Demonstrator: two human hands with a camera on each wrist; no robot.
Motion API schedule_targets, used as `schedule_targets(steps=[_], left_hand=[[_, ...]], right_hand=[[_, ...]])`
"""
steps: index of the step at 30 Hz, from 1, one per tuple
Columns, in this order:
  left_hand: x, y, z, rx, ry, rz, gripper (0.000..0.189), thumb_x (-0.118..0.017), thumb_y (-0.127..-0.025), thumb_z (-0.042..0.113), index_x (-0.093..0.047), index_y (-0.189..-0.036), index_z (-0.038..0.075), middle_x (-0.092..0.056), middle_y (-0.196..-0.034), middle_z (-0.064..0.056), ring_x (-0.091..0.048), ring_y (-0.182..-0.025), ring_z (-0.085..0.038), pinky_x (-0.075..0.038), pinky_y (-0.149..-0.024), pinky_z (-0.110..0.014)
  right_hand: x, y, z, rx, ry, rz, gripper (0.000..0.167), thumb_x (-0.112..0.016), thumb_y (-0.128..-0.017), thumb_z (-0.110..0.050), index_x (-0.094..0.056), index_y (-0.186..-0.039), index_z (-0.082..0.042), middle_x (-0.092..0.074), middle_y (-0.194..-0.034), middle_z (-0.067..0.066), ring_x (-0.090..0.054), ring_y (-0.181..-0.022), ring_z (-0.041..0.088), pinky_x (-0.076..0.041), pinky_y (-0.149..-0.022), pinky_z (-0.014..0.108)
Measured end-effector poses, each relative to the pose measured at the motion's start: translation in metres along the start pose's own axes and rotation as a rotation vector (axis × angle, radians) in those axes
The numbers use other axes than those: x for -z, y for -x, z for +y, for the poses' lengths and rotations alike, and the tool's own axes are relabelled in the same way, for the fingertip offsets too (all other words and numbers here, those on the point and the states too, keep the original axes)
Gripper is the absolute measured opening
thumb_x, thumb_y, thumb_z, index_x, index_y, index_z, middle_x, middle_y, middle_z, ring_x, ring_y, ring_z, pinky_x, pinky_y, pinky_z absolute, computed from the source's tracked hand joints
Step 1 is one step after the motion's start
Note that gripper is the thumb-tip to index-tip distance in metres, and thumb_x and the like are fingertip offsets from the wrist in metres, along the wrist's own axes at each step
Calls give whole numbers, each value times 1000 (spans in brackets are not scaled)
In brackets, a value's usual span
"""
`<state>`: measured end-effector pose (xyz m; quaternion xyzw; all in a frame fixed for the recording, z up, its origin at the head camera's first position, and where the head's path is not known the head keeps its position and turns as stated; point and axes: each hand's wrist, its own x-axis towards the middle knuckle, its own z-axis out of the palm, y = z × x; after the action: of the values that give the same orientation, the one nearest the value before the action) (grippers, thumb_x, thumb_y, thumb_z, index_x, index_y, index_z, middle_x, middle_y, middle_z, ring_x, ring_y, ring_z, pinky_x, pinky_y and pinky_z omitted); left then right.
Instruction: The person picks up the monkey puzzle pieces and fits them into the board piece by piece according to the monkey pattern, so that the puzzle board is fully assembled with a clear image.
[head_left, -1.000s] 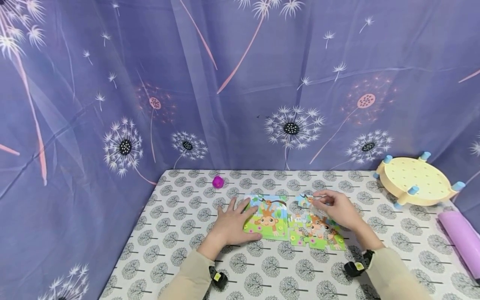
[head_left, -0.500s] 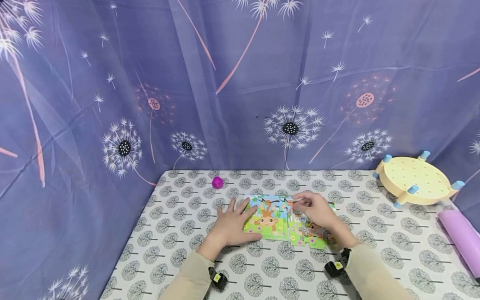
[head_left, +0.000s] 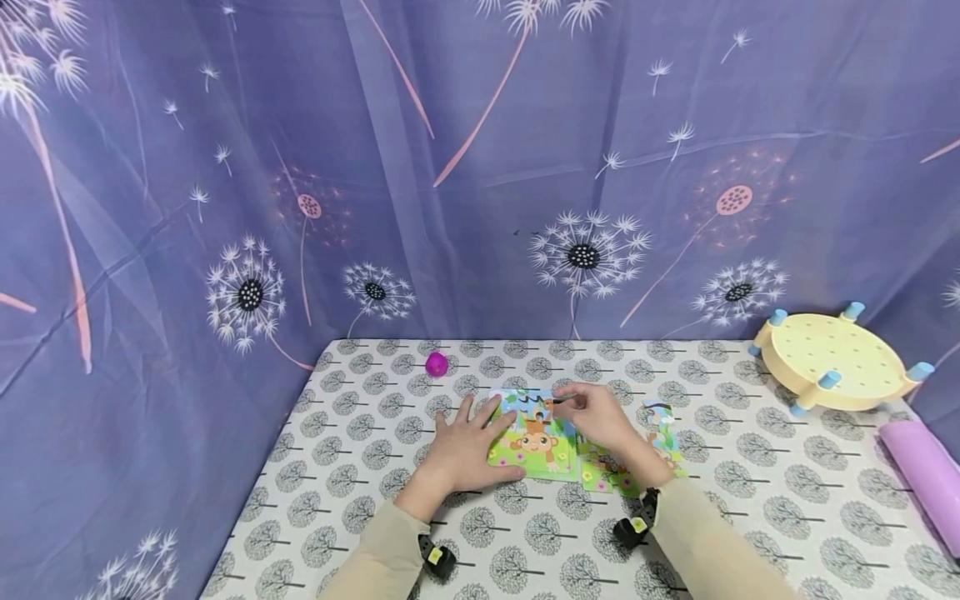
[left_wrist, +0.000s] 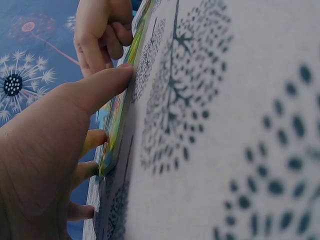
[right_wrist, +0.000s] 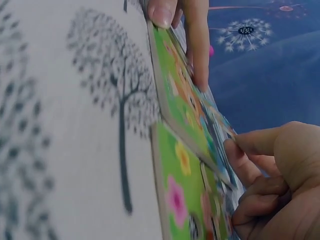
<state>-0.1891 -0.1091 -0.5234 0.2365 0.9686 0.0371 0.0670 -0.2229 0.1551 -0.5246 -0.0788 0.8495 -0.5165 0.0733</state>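
Surroundings, head view: a violet-blue fabric curtain (head_left: 450, 283) with dandelion print fills the upper frame. Below it I have the surface (head_left: 547, 533), covered in white cloth with a dark grey tree print. A small, round, purple object (head_left: 437, 364) sits left of centre near the rear edge. At the right of the frame, well apart from my hands, is a pale yellow oval stand (head_left: 832, 354) with light-blue leg tips; below it, at the right edge, lies a lilac cylinder (head_left: 921, 479).

Obstructions: my right hand (head_left: 600, 421) and forearm hide the middle of a group of flat, green-and-blue jigsaw pieces (head_left: 600, 478) at lower centre-right. My left hand (head_left: 465, 454) covers the left side of the flat, square, monkey-picture board (head_left: 534, 454) at lower centre, just beside that group.

Containers: I cannot tell whether the board has a raised rim.

Grip state: the left grip is unclenched, fingers spread, touching the board. The right grip pinches a thin jigsaw piece (right_wrist: 223, 123) between thumb and forefinger, over the board's upper right part. I cannot tell whether this piece touches the board.
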Motion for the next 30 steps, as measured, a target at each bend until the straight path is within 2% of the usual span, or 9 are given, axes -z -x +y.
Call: schedule_targets(steps=[2,5,8,13,23,30], left_hand=[[-1,0,0,2,-6,-3,99,-42,-83,93,-26,-165,41,-14,-174,2,-15,-155,-46,-21,-107,-85],[-1,0,0,1,-6,-1,99,-41,-83,93,-26,-165,41,-14,-174,3,-15,-155,-46,-20,-107,-85],[-2,0,1,-3,-4,8,98,-42,-83,93,-27,-165,40,-15,-173,2,-16,-154,-47,-21,-107,-85],[-1,0,1,-5,-4,9,99,-42,-83,92,-27,-165,39,-16,-173,1,-17,-154,-48,-21,-107,-85],[1,-1,1,1,8,8,103,-43,-82,94,-26,-166,36,-17,-173,1,-17,-154,-48,-22,-106,-86],[-1,-5,1,13,17,9,107,-43,-79,96,-27,-166,34,-18,-173,1,-17,-154,-48,-21,-104,-87]], right_hand=[[-3,-2,-2,-9,6,2,31,-75,-95,-16,-72,-124,-5,-75,-94,6,-65,-72,21,-48,-51,28],[-6,-4,-5,-3,36,-4,28,-74,-96,-17,-73,-122,-5,-75,-90,5,-60,-62,18,-44,-47,26],[-8,-4,-8,-4,53,-1,25,-73,-97,-15,-73,-120,-6,-76,-87,4,-59,-59,15,-44,-50,25],[-9,-4,-12,-6,63,4,25,-73,-97,-13,-73,-120,-3,-76,-88,5,-68,-73,18,-53,-65,32],[-12,-14,-9,-62,121,-1,26,-72,-95,-16,-75,-120,-9,-74,-89,1,-67,-78,18,-57,-71,37],[-12,-17,-11,-82,112,-22,26,-68,-96,-14,-74,-121,-9,-74,-90,2,-68,-82,20,-58,-80,45]])
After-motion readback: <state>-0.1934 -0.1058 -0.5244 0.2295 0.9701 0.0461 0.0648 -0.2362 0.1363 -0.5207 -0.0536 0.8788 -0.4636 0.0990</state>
